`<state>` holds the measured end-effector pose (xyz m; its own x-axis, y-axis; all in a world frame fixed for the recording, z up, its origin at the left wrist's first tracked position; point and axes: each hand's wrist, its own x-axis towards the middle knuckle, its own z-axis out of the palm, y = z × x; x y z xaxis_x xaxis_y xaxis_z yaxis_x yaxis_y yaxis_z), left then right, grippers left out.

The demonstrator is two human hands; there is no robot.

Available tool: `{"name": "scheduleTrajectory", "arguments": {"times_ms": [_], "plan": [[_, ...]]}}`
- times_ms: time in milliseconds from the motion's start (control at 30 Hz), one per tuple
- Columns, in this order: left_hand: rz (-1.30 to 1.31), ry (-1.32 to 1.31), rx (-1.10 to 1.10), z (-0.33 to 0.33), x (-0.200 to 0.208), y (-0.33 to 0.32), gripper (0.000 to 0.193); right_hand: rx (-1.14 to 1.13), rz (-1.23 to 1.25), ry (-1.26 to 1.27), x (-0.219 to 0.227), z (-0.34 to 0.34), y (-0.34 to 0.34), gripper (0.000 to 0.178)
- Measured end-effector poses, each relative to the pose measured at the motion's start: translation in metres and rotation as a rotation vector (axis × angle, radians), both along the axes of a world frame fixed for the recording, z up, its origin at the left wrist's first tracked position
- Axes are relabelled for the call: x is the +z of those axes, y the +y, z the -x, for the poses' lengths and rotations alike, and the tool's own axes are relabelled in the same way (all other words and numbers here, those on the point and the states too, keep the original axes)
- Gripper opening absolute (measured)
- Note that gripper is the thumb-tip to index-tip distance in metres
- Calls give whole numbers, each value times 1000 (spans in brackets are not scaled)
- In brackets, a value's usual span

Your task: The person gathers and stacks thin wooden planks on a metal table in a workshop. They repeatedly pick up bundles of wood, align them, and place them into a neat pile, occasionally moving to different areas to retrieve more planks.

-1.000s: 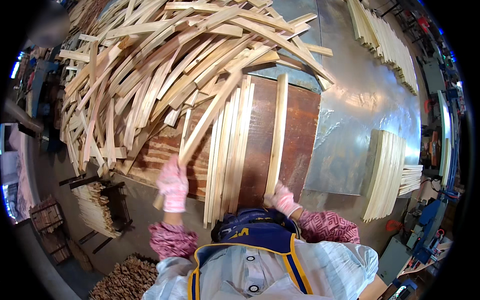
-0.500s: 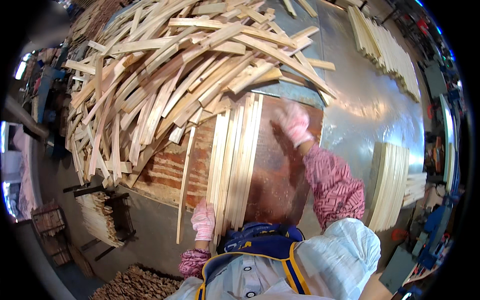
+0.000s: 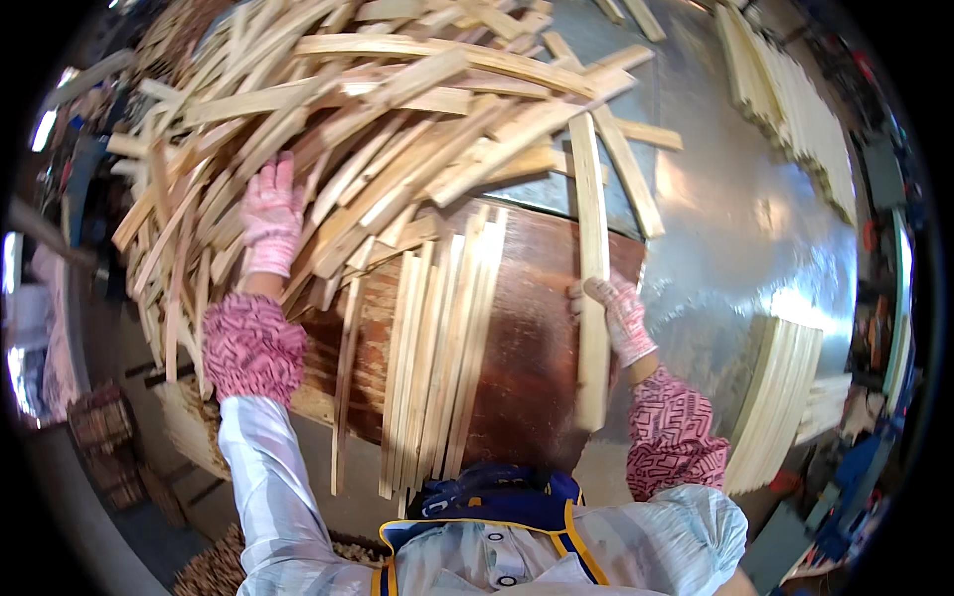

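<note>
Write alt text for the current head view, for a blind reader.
A gloved right hand grips a wooden strip over a reddish-brown board; the gloved left hand is at a jumbled pile of strips. Between them lies a loose row of strips.

The left grip and the right grip make two, with one held strip between them. One lone strip lies beside a row of at least five; one heap has too many to count, and three pale stacks show.
</note>
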<state>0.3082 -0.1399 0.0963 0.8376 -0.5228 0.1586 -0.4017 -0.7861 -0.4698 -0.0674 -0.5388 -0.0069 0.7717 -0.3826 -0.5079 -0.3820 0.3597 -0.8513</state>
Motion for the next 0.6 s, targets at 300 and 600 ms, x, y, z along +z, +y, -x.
{"name": "scheduleTrajectory", "arguments": {"times_ms": [300,600], "plan": [[222,339,-7,51,42,-43,43,399,1215,-56,-58,46,62,35],[903,550,319,339,-38,86,50,672,683,260,-6,34,194,57]]}}
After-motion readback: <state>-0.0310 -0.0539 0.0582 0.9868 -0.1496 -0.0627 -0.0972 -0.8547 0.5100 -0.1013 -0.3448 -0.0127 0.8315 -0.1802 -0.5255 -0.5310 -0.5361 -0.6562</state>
